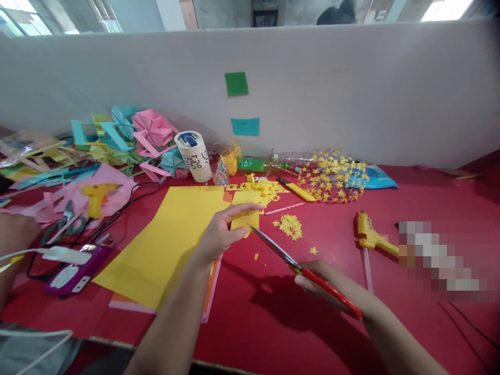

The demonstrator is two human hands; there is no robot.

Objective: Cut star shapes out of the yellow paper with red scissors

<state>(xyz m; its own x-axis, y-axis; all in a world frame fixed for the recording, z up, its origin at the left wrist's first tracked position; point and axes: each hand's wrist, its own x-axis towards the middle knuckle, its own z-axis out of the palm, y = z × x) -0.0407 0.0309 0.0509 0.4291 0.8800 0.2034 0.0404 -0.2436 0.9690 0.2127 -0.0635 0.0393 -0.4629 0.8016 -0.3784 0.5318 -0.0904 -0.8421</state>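
Observation:
Between the thumb and forefinger of my left hand (221, 232) is a small piece of yellow paper (250, 221). My right hand (322, 271) grips red-handled scissors (273, 244), their tips touching or just beside the paper's lower right edge. From this angle the blades look nearly closed. A heap of small yellow paper stars (289, 227) lies right of the paper, and a single star (313, 251) sits nearer me. Cut yellow scraps (269, 190) are spread behind my left hand. Large yellow sheets (172, 234) lie under and left of my left forearm.
Farther back stand a white cup (194, 159), a green bottle (255, 164), a yellow cutter (299, 190) and a star-covered clear bottle (332, 174). Glue guns (369, 232) lie right and left. A purple power strip (80, 268) and another person's hand (17, 234) are at left.

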